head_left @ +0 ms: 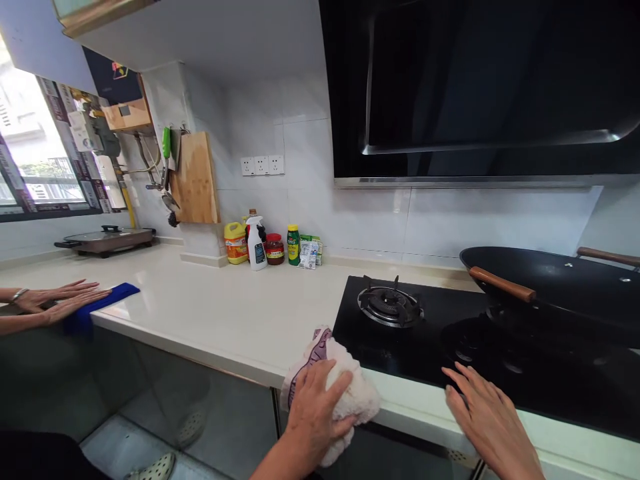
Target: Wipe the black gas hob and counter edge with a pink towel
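Observation:
My left hand (320, 413) is closed on a bunched white towel (353, 383) with a purple patterned band. The towel lies over the counter's front edge, at the near left corner of the black gas stove (400, 357), and part of it hangs down in front. My right hand (487, 413) holds nothing. Its fingers are stretched out over the counter's front edge, beside the stove's near rim; whether they touch the surface I cannot tell. The nearest burner (391, 305) has a metal pan support and nothing on it.
A black wok (555, 283) with wooden handles stands on the right burner, under the range hood (475, 100). Bottles and jars (274, 249) line the wall. At left, another person's hands (65, 300) press a blue cloth (117, 295) on the counter, near an electric pan (107, 240).

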The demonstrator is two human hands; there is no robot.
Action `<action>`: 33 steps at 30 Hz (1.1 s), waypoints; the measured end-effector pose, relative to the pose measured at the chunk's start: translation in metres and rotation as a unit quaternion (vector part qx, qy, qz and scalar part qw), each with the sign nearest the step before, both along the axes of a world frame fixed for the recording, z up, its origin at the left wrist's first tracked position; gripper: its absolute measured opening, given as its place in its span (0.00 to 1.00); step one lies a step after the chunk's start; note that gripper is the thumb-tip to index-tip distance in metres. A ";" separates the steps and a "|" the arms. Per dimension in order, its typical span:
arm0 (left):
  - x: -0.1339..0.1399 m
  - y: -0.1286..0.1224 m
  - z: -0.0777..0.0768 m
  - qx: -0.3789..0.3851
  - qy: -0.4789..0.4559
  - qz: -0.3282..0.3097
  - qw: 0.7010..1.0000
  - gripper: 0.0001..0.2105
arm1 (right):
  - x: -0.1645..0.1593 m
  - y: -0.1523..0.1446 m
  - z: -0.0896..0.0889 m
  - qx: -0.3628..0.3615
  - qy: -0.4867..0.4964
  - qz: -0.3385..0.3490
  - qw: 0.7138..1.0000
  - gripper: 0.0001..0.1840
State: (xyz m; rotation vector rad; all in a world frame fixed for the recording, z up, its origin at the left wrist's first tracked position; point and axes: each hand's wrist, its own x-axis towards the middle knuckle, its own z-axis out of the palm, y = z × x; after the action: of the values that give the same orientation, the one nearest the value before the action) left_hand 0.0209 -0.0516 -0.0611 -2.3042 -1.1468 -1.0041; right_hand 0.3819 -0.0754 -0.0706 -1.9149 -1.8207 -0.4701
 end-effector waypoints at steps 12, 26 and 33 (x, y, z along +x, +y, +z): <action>-0.129 0.018 -0.003 -0.063 -0.040 0.171 0.982 0.26 | -0.006 -0.003 0.006 -0.005 0.008 -0.001 1.000 0.29; 0.020 0.000 -0.011 -0.038 -0.096 0.108 0.989 0.25 | -0.004 0.001 -0.001 0.020 0.012 -0.002 1.000 0.31; 0.128 -0.017 -0.024 -0.075 -0.044 -0.022 0.996 0.37 | 0.000 0.002 -0.005 0.011 0.008 0.002 1.000 0.30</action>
State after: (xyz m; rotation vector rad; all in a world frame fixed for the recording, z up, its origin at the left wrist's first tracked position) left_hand 0.1486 -0.0689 -0.0855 -2.4324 -1.2516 -1.0782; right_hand 0.3815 -0.0733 -0.0755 -1.8955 -1.8025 -0.4706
